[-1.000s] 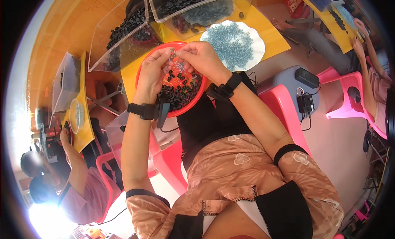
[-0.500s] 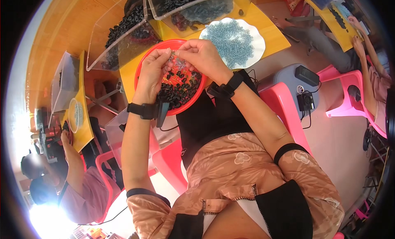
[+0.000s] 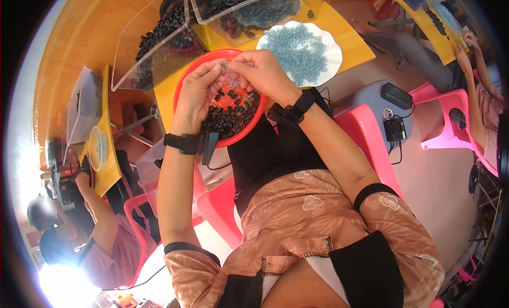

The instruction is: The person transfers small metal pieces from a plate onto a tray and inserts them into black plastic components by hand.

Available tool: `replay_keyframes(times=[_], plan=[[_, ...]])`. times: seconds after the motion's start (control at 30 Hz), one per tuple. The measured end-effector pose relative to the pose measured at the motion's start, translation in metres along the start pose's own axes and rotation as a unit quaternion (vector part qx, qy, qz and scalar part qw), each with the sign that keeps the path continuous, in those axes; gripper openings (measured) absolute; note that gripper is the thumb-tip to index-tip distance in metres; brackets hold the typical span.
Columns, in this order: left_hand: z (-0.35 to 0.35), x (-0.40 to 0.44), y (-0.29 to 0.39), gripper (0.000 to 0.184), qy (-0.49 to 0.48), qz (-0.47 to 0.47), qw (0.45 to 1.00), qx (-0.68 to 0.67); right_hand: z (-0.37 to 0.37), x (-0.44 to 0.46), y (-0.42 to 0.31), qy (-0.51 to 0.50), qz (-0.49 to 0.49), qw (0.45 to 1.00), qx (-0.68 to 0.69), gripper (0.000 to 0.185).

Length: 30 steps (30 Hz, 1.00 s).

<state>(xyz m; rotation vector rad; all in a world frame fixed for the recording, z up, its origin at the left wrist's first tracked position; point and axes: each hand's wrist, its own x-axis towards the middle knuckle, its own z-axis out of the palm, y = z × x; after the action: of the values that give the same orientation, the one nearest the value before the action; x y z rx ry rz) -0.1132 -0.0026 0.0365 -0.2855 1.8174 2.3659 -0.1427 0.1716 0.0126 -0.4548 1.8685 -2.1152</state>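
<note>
The fingers of the left hand and right hand are closing together, thumb tips against forefingers, pinching a small pale piece between them; its shape is too small to tell. It is hovering over the far part of a red bowl, where the hands are hiding some of the rim. Dark pieces are lying in the bowl's near part. A scalloped white plate is standing just beside the right hand, holding bluish clear bits. Beyond the bowl, clear bins of black parts are crowding the yellow table. Co-workers are sitting at side tables, one left, one right.
</note>
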Motion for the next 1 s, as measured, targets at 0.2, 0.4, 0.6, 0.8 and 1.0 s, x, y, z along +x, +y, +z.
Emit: replay_keyframes(times=[0.2,0.4,0.6,0.8,1.0], plan=[[-0.012,0.009,-0.001,0.018,0.030,-0.005,0.999,0.022,-0.002,0.003,0.005,0.029,-0.032,0.994,-0.099,0.019],[-0.003,0.020,0.011,0.020,0.076,0.027,0.986,0.147,-0.003,0.007,-0.001,0.099,-0.082,0.987,-0.101,0.018],[0.003,0.010,0.001,0.020,-0.032,0.086,0.911,0.402,-0.037,-0.006,-0.006,0.105,-0.064,0.987,-0.100,0.019],[0.014,0.012,-0.013,0.016,-0.014,0.147,0.817,0.557,-0.049,-0.021,-0.018,0.130,-0.079,0.982,-0.113,0.020],[0.018,0.020,-0.008,0.014,0.037,0.086,0.758,0.645,-0.052,-0.026,-0.021,0.113,-0.087,0.986,-0.091,0.018]])
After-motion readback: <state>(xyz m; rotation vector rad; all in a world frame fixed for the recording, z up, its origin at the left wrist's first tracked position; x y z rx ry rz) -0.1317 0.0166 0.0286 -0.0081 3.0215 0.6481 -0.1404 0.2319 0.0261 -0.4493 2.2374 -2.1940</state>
